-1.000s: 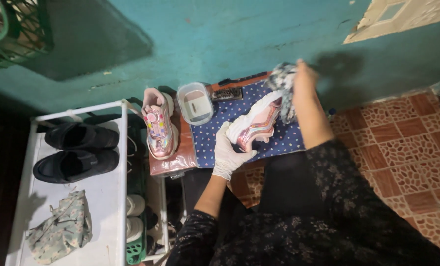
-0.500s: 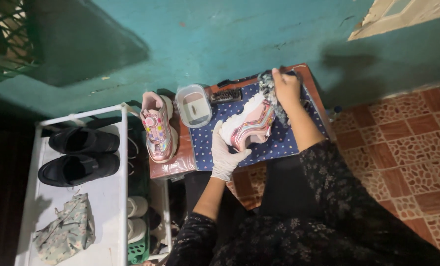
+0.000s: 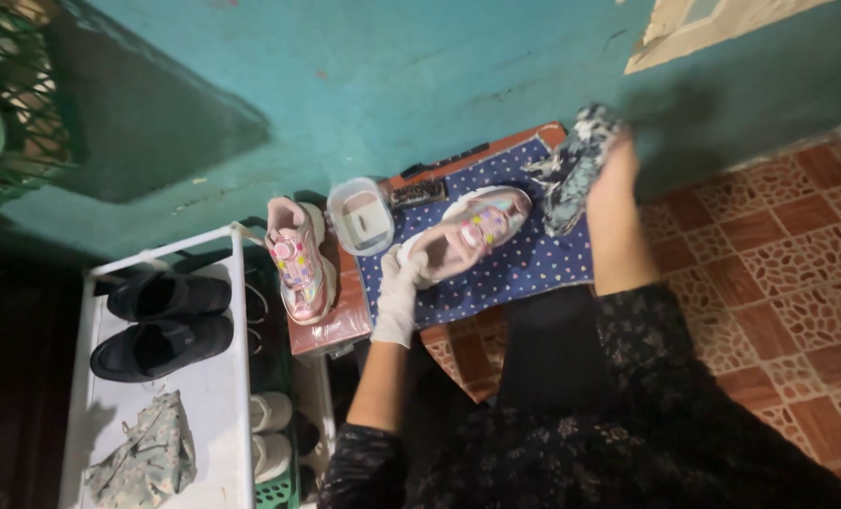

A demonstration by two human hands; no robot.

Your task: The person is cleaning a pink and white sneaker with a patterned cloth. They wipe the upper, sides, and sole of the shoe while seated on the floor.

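My gloved left hand (image 3: pixel 400 297) grips the heel of a pink sneaker (image 3: pixel 467 234) lying on the dotted blue cloth (image 3: pixel 533 269) | my right hand (image 3: pixel 611 162), at 2 o'clock, is closed on a patterned rag (image 3: pixel 571 170) by the toe | second pink sneaker (image 3: pixel 296 259) at 9 o'clock, plastic tub (image 3: pixel 361 216) between them.

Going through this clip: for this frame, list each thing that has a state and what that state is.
Left hand: gloved, gripping the held sneaker.
Right hand: bare, clutching the patterned cloth.
Held sneaker: tilted on its side over the dotted mat.
Second sneaker: upright beside the mat, untouched.
Plastic container: open, no lid.
Black shoes: paired on the white rack.
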